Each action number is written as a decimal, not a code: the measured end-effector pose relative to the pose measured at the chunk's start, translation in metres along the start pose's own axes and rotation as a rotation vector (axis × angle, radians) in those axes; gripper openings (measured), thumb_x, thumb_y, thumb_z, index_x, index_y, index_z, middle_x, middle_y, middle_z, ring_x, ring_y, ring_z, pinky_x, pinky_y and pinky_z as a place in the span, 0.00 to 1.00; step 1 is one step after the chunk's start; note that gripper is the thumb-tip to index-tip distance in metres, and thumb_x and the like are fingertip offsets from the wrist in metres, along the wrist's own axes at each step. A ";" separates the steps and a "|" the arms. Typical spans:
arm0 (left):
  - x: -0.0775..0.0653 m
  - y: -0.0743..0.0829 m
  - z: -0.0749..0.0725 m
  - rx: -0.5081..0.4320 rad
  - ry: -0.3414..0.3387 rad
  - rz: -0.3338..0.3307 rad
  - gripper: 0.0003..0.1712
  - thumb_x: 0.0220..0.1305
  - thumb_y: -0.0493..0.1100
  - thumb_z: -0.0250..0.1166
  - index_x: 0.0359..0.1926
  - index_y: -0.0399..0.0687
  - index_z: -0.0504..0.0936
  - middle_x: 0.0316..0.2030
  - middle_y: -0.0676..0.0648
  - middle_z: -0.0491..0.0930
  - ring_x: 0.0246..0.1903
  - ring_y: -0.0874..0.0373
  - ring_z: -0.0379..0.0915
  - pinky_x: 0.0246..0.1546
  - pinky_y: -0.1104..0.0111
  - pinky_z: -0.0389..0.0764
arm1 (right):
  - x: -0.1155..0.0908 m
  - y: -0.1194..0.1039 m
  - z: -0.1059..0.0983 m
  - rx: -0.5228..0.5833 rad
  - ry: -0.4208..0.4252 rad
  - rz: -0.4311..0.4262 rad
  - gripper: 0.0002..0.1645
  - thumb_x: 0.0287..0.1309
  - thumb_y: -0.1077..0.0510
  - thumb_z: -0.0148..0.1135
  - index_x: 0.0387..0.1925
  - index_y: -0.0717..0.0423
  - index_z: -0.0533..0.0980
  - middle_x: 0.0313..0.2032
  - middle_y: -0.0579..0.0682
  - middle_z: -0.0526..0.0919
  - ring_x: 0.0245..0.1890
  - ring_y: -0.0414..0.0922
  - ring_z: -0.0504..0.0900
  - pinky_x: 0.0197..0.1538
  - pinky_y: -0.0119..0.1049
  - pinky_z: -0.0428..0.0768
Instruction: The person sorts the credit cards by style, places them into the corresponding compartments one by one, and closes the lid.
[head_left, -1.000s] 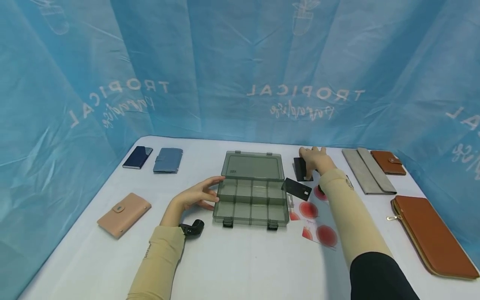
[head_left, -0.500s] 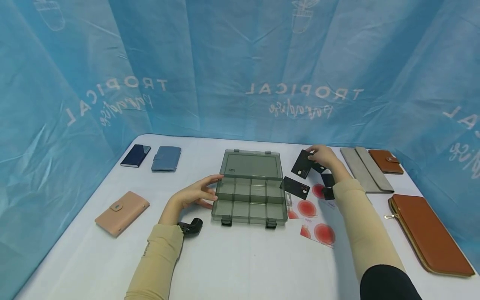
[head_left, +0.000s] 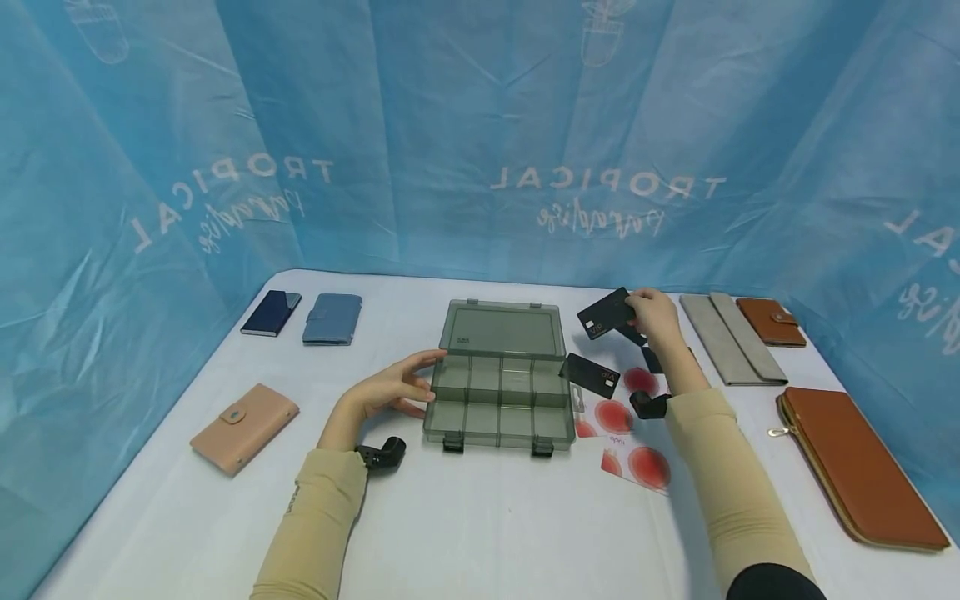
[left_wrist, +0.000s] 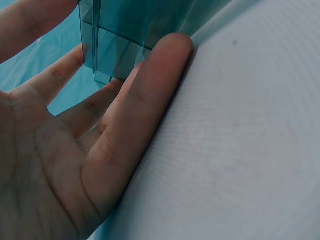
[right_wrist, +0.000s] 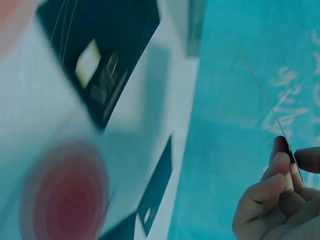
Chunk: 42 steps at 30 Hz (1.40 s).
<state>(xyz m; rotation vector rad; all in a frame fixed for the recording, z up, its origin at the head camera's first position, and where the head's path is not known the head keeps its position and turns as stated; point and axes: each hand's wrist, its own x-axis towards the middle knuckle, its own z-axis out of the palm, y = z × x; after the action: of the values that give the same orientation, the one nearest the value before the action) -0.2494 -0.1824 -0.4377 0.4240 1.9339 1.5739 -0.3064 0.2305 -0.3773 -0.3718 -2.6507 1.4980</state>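
Raised black card [head_left: 603, 315], pinched by the right hand [head_left: 654, 320], is pointing its long axis leftward toward the box [head_left: 499, 393] that the left hand [head_left: 388, 387] is touching with parted fingers.

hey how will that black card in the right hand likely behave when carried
Probably stiff: the black card looks straight edge-on in the right wrist view. Likely light, being so thin. It may swivel, since the right hand pinches it near one end.
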 end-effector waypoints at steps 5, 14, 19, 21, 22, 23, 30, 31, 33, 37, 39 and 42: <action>0.000 0.000 0.000 0.003 -0.001 0.008 0.45 0.58 0.35 0.61 0.72 0.56 0.49 0.68 0.42 0.50 0.43 0.54 0.72 0.41 0.55 0.80 | -0.018 -0.012 0.007 0.102 -0.027 -0.005 0.22 0.67 0.55 0.44 0.53 0.67 0.69 0.45 0.62 0.73 0.30 0.42 0.75 0.35 0.29 0.79; -0.002 0.001 0.000 -0.008 -0.010 0.017 0.46 0.58 0.36 0.61 0.72 0.56 0.48 0.70 0.43 0.46 0.44 0.52 0.71 0.42 0.54 0.80 | -0.044 -0.026 0.029 0.202 -0.198 -0.063 0.20 0.65 0.60 0.50 0.56 0.64 0.65 0.40 0.60 0.75 0.27 0.41 0.79 0.29 0.25 0.79; -0.001 -0.002 0.000 -0.012 -0.014 0.017 0.45 0.58 0.35 0.61 0.72 0.57 0.48 0.70 0.44 0.45 0.45 0.51 0.71 0.43 0.54 0.79 | -0.055 -0.032 0.046 0.201 -0.312 -0.118 0.25 0.64 0.62 0.52 0.62 0.58 0.62 0.43 0.62 0.77 0.30 0.42 0.78 0.36 0.33 0.81; -0.002 -0.002 -0.001 -0.012 -0.015 0.021 0.45 0.59 0.35 0.61 0.72 0.56 0.48 0.70 0.44 0.43 0.45 0.52 0.71 0.44 0.54 0.79 | -0.058 -0.035 0.053 0.197 -0.368 -0.144 0.27 0.64 0.63 0.52 0.64 0.56 0.61 0.45 0.63 0.75 0.34 0.43 0.77 0.41 0.40 0.81; -0.002 -0.002 -0.001 -0.013 -0.012 0.020 0.45 0.59 0.35 0.61 0.72 0.56 0.48 0.71 0.45 0.42 0.45 0.52 0.71 0.44 0.54 0.79 | -0.059 -0.036 0.056 0.196 -0.392 -0.152 0.28 0.64 0.64 0.52 0.65 0.55 0.61 0.46 0.62 0.75 0.35 0.44 0.77 0.43 0.44 0.81; -0.002 -0.002 -0.001 -0.014 -0.011 0.021 0.45 0.59 0.35 0.61 0.72 0.56 0.48 0.71 0.45 0.41 0.44 0.52 0.71 0.44 0.54 0.79 | -0.061 -0.038 0.059 0.190 -0.418 -0.166 0.28 0.64 0.64 0.51 0.65 0.55 0.62 0.46 0.62 0.74 0.36 0.44 0.76 0.44 0.45 0.80; 0.000 -0.001 -0.001 -0.055 -0.003 0.002 0.51 0.59 0.34 0.61 0.73 0.62 0.39 0.71 0.41 0.34 0.41 0.55 0.71 0.45 0.51 0.78 | -0.066 -0.049 0.071 0.148 -0.552 -0.185 0.23 0.63 0.67 0.51 0.59 0.60 0.64 0.34 0.53 0.65 0.30 0.46 0.71 0.41 0.51 0.79; 0.000 -0.001 -0.001 -0.060 -0.005 0.002 0.52 0.59 0.34 0.61 0.73 0.61 0.38 0.71 0.40 0.33 0.41 0.55 0.71 0.45 0.50 0.78 | -0.067 -0.050 0.072 0.132 -0.567 -0.186 0.23 0.63 0.67 0.51 0.59 0.60 0.64 0.34 0.53 0.64 0.30 0.46 0.70 0.41 0.51 0.79; 0.001 -0.001 -0.001 -0.064 -0.004 -0.006 0.52 0.59 0.34 0.61 0.73 0.60 0.37 0.71 0.40 0.33 0.41 0.56 0.71 0.45 0.50 0.78 | -0.068 -0.055 0.074 0.096 -0.592 -0.188 0.22 0.63 0.66 0.51 0.59 0.59 0.64 0.34 0.52 0.64 0.31 0.46 0.70 0.42 0.52 0.78; 0.002 -0.002 -0.001 -0.067 -0.005 -0.006 0.52 0.58 0.33 0.61 0.73 0.56 0.38 0.71 0.40 0.35 0.40 0.56 0.71 0.45 0.51 0.78 | -0.070 -0.066 0.081 0.048 -0.612 -0.180 0.20 0.64 0.65 0.51 0.57 0.57 0.66 0.35 0.52 0.67 0.30 0.45 0.70 0.44 0.53 0.78; 0.001 -0.003 -0.001 -0.069 -0.005 -0.007 0.52 0.58 0.34 0.61 0.73 0.55 0.38 0.71 0.40 0.36 0.40 0.57 0.71 0.44 0.51 0.78 | -0.070 -0.070 0.086 0.033 -0.616 -0.179 0.18 0.64 0.65 0.51 0.55 0.57 0.67 0.34 0.53 0.70 0.28 0.45 0.70 0.42 0.52 0.78; 0.001 -0.003 -0.001 -0.076 -0.007 -0.008 0.52 0.57 0.34 0.62 0.73 0.56 0.39 0.71 0.40 0.37 0.39 0.57 0.71 0.44 0.51 0.78 | -0.072 -0.074 0.095 0.009 -0.629 -0.174 0.16 0.64 0.64 0.51 0.53 0.57 0.68 0.34 0.54 0.72 0.28 0.45 0.72 0.41 0.51 0.79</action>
<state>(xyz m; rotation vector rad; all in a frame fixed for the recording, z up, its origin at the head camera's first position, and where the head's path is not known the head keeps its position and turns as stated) -0.2504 -0.1835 -0.4411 0.3891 1.8620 1.6326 -0.2666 0.0966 -0.3594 0.3945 -3.0061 1.7948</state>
